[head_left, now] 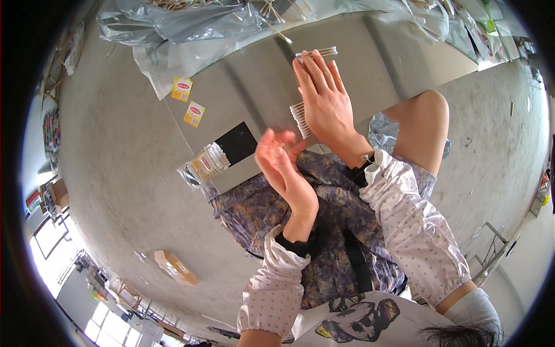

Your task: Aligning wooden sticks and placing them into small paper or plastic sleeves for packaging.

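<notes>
Cotton swabs lie on the grey metal board across my lap. My right hand [327,107] is flat and open, its fingers stretched forward, the fingertips at a few loose cotton swabs [324,52]. Beside its palm, a row of cotton swabs [300,118] lies side by side, partly hidden under the hand. My left hand [283,168] is raised nearer to me, palm turned up, fingers loosely bent and apart, slightly blurred, with nothing visible in it. To its left is a clear packet of cotton swabs [209,162] with a yellow label, next to a black rectangle [236,142] on the board.
Two yellow-and-white cards [181,89] [194,114] lie at the board's left. Plastic bags [179,26] with loose swabs [277,14] line the far edge, with more plastic [428,20] at far right. A cardboard box [175,267] lies on the concrete floor [115,162].
</notes>
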Demonstrator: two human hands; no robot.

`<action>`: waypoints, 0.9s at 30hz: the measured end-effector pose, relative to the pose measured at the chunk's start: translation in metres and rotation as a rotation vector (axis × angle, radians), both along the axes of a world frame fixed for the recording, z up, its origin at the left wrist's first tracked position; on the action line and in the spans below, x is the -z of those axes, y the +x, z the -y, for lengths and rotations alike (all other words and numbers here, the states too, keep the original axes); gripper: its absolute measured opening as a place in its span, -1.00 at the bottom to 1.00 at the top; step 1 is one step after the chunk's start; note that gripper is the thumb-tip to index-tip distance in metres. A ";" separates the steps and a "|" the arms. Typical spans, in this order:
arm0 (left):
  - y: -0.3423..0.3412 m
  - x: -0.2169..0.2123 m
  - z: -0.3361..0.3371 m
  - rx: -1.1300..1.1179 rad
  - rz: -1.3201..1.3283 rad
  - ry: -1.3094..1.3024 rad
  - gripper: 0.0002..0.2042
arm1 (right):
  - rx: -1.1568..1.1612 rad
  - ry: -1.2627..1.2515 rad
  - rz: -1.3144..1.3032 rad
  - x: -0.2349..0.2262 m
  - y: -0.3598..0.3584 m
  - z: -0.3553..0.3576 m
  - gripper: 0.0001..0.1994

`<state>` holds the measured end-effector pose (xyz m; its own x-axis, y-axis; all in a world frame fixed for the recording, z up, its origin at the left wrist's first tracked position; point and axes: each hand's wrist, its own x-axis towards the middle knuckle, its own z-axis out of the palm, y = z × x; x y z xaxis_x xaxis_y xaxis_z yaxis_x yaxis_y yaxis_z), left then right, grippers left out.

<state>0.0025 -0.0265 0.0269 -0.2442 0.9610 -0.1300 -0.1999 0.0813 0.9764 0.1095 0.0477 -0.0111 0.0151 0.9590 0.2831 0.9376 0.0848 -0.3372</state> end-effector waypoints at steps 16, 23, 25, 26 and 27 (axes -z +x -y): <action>-0.010 -0.002 -0.006 0.003 0.341 -0.147 -0.69 | -0.078 -0.004 0.026 -0.002 -0.004 -0.001 -0.45; -0.049 -0.004 -0.020 -0.214 0.235 0.001 -0.72 | -0.120 0.015 -0.016 0.000 -0.034 -0.011 -0.46; -0.065 -0.007 -0.026 -0.332 0.203 0.092 -0.73 | -0.146 0.013 -0.029 0.001 -0.052 -0.016 -0.47; -0.076 -0.009 -0.030 -0.373 0.175 0.143 -0.73 | -0.162 0.013 -0.015 0.001 -0.061 -0.019 -0.47; -0.085 -0.016 -0.036 -0.432 0.111 0.139 -0.74 | -0.174 0.016 0.006 -0.001 -0.066 -0.022 -0.48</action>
<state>-0.0827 0.0092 0.0428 -0.6178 0.7844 -0.0550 -0.2904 -0.1626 0.9430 0.0434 0.0695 -0.0102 -0.1524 0.9423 0.2979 0.9103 0.2513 -0.3290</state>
